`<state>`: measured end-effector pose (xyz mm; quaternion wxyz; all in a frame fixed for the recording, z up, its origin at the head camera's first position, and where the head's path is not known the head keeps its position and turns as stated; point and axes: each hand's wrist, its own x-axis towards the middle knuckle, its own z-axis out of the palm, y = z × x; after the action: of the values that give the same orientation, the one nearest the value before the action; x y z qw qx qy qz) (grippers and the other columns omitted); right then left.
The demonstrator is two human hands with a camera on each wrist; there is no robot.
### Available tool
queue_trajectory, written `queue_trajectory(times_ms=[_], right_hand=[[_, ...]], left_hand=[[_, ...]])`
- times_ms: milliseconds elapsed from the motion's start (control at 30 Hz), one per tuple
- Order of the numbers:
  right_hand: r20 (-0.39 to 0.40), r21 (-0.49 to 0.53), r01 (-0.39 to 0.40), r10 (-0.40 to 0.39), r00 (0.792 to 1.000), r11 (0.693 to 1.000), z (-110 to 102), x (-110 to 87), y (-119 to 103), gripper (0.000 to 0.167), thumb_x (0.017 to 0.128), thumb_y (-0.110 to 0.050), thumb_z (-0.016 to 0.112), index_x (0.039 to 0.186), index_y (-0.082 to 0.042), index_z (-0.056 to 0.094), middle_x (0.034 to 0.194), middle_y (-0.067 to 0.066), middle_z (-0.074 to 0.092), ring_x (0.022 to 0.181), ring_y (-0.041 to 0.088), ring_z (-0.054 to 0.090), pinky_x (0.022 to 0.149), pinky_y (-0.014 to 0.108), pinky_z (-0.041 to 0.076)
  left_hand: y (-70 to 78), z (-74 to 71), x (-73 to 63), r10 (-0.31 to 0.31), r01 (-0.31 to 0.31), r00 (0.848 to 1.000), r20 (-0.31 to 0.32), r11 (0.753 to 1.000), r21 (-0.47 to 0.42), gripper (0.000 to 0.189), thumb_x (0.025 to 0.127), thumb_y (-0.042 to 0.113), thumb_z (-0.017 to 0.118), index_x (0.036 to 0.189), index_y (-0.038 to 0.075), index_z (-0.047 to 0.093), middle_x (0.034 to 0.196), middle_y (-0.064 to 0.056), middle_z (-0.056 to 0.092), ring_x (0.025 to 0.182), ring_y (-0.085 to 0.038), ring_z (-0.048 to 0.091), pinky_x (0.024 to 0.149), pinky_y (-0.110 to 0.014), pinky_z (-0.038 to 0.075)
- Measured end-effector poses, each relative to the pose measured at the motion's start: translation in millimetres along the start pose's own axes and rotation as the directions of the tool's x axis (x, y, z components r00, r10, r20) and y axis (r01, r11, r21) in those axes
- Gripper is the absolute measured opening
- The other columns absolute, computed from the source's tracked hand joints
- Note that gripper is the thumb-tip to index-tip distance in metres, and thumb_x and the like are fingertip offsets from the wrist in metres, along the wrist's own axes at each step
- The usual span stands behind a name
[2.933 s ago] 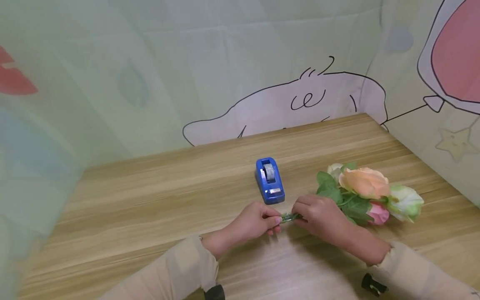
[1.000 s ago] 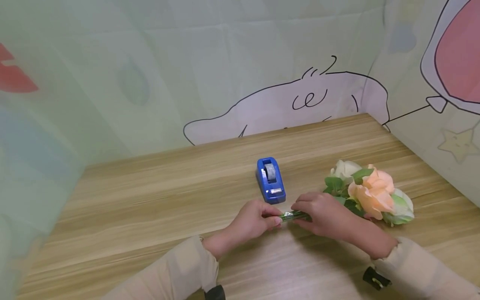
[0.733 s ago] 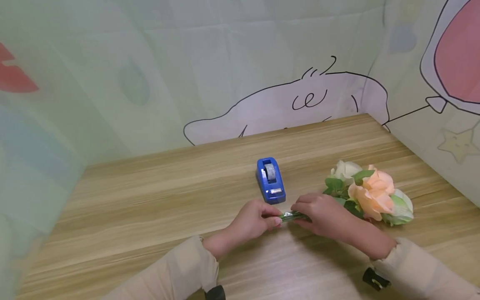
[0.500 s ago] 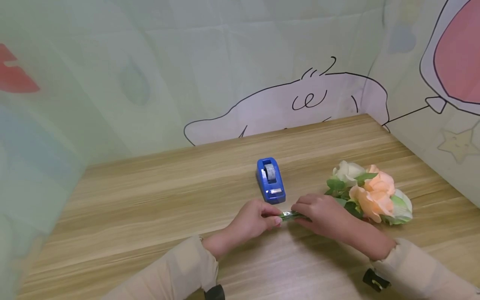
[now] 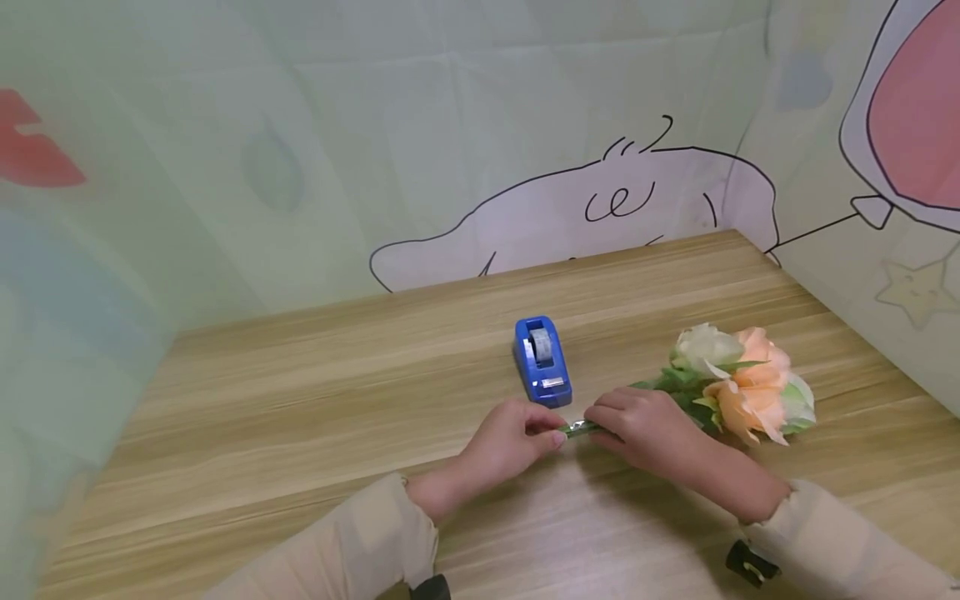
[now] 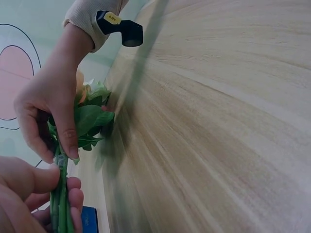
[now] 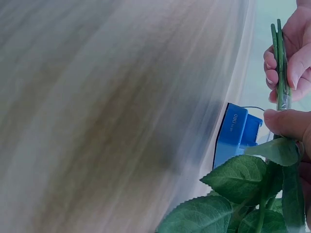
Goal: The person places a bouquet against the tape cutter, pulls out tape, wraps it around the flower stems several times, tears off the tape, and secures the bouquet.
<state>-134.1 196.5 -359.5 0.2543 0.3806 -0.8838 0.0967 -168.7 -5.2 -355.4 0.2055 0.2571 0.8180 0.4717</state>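
A bunch of flowers point(image 5: 752, 389) with peach and white-green heads lies toward the right, its green stems point(image 7: 280, 63) running left between both hands. My left hand point(image 5: 512, 442) pinches the stems near their cut ends, thumb on one side and fingers on the other. Farther up, close below the leaves point(image 7: 241, 178), my right hand point(image 5: 651, 433) grips the same bundle. Clear shiny tape point(image 6: 60, 159) wraps the stems between the two hands. Part of the stems is hidden inside the right hand.
A blue tape dispenser point(image 5: 542, 362) with a roll of clear tape stands just beyond the hands on the wooden table point(image 5: 315, 392). A printed cloth backdrop point(image 5: 315, 167) rises behind the table and along its sides.
The flower bunch has turned about its stems: the pink bloom has gone from sight and the white one shows more on top. Both hands stay in nearly the same place.
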Motion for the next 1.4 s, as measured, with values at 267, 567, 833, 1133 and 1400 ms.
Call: queue_trajectory(times_ms=[267,567,833,1133,1400], right_hand=[[-0.064,-0.021,0.023,-0.025,0.998,1.000,1.5,-1.4,0.6,0.027,0.060,-0.007,0.084,0.081,-0.005,0.067,0.074,0.001,0.062,0.067,0.015,0.061,0.057,0.028,0.051],[-0.106,-0.052,0.048,-0.053,0.993,0.997,3.8,-3.6,1.8,0.029,0.057,-0.004,0.084,0.082,-0.005,0.067,0.076,0.001,0.062,0.068,0.014,0.060,0.057,0.027,0.050],[-0.128,-0.053,0.053,-0.059,0.990,0.997,3.7,-3.3,1.7,0.028,0.058,-0.002,0.082,0.082,-0.004,0.067,0.076,0.001,0.061,0.068,0.014,0.060,0.058,0.027,0.050],[-0.130,-0.059,0.052,-0.059,0.990,0.997,4.4,-4.5,1.1,0.028,0.057,-0.003,0.082,0.080,-0.004,0.066,0.075,0.001,0.061,0.067,0.013,0.060,0.057,0.026,0.050],[-0.111,-0.061,0.038,-0.044,0.993,0.997,4.8,-6.2,0.9,0.028,0.057,-0.005,0.084,0.080,-0.005,0.067,0.075,0.001,0.062,0.067,0.013,0.060,0.057,0.026,0.051]], left_hand=[[-1.0,0.7,-0.1,0.010,-0.010,1.000,0.003,1.000,0.004,0.014,0.088,0.008,0.063,0.098,0.001,0.070,0.083,-0.001,0.066,0.073,-0.010,0.053,0.066,-0.023,0.045],[-1.5,-0.2,-0.2,-0.015,0.020,0.999,0.038,0.990,-0.136,0.018,0.094,0.001,0.051,0.101,-0.006,0.066,0.093,-0.010,0.066,0.085,-0.016,0.063,0.073,-0.026,0.052],[-0.6,-3.5,2.6,-0.029,0.035,0.997,0.072,0.996,-0.086,0.018,0.094,0.003,0.052,0.099,-0.005,0.067,0.086,-0.009,0.065,0.075,-0.009,0.058,0.067,-0.022,0.050],[1.5,-5.8,3.5,-0.052,0.052,0.987,0.154,0.999,0.001,0.024,0.097,0.007,0.048,0.085,-0.004,0.065,0.072,-0.008,0.062,0.063,-0.013,0.054,0.059,-0.021,0.042],[3.9,-4.0,1.8,-0.093,0.092,0.976,0.196,0.996,0.017,0.025,0.098,0.008,0.044,0.088,-0.005,0.062,0.067,-0.007,0.059,0.057,-0.012,0.054,0.055,-0.026,0.048]])
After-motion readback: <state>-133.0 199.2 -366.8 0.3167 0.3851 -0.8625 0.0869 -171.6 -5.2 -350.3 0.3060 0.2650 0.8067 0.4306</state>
